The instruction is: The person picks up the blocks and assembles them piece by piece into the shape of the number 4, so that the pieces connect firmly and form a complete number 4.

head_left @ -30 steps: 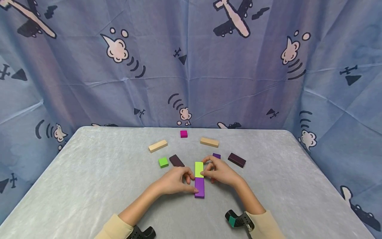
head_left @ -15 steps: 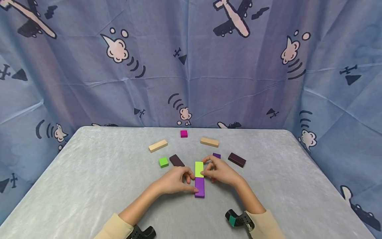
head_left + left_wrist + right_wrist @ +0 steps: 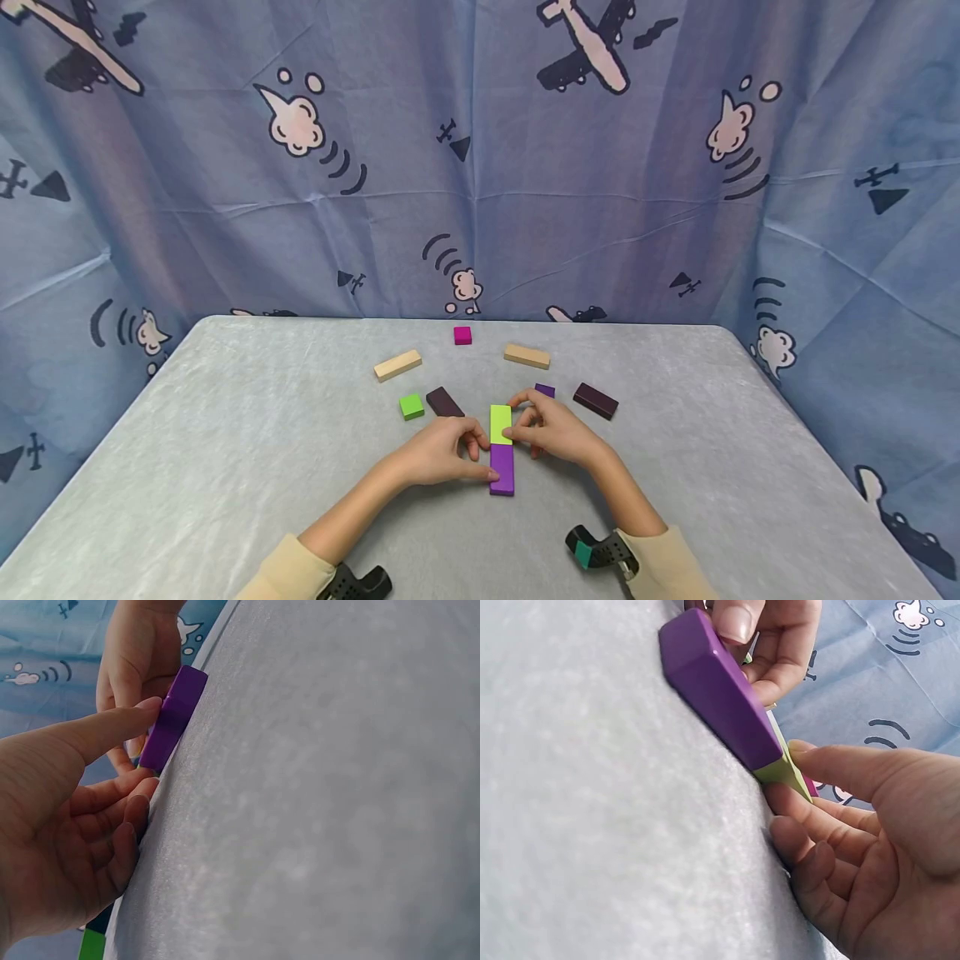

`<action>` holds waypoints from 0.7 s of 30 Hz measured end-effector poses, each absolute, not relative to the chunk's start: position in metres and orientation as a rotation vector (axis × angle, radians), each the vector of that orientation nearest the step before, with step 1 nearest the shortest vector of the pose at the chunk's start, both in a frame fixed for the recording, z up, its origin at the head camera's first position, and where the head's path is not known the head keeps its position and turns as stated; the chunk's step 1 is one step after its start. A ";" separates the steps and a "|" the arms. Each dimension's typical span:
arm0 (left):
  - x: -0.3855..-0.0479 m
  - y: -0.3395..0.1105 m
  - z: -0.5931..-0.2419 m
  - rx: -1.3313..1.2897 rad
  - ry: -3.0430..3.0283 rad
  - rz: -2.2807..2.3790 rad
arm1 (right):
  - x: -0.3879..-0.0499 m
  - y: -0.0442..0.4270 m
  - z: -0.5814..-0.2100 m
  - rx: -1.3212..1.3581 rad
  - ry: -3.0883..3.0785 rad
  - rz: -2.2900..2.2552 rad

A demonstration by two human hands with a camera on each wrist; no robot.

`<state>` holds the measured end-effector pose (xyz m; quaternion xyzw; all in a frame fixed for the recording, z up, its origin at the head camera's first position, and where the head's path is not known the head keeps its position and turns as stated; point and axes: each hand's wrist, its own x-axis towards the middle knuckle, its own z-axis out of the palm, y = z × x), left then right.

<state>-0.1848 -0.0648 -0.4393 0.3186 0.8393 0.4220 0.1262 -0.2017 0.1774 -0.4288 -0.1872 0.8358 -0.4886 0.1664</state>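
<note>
In the head view a purple block (image 3: 502,471) and a yellow-green block (image 3: 500,423) lie end to end in one line on the grey-covered table. My left hand (image 3: 440,452) is on their left side: its thumb touches the purple block's top edge, and its index fingertip is by the seam. On the other side, my right hand (image 3: 553,431) touches the yellow-green block's right edge with thumb and index finger. The left wrist view shows the left thumb (image 3: 139,716) on the purple block (image 3: 174,720). Neither hand spans a block from side to side.
Behind the hands lie a green block (image 3: 411,407), two dark brown blocks (image 3: 444,402), two pale wooden blocks (image 3: 397,366) and a magenta block (image 3: 462,335). Another purple block (image 3: 545,390) is partly hidden by the right hand. A blue patterned curtain (image 3: 375,167) hangs behind the table.
</note>
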 end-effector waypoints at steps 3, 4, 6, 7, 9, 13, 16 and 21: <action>-0.185 -0.065 -0.440 0.934 2.452 1.232 | -0.201 0.177 -0.428 -0.528 2.386 -1.386; -0.185 -0.064 -0.440 0.932 2.456 1.233 | -0.201 0.176 -0.428 -0.529 2.384 -1.388; -0.184 -0.064 -0.440 0.929 2.467 1.235 | -0.201 0.176 -0.427 -0.531 2.380 -1.392; -0.184 -0.063 -0.440 0.927 2.473 1.237 | -0.201 0.176 -0.427 -0.529 2.380 -1.391; -0.184 -0.063 -0.439 0.927 2.479 1.243 | -0.200 0.176 -0.427 -0.526 2.376 -1.393; -0.183 -0.063 -0.438 0.920 2.485 1.248 | -0.201 0.176 -0.426 -0.520 2.377 -1.390; -0.183 -0.063 -0.438 0.911 2.487 1.246 | -0.200 0.176 -0.426 -0.536 2.373 -1.395; -0.184 -0.063 -0.439 0.908 2.492 1.241 | -0.200 0.177 -0.427 -0.532 2.375 -1.388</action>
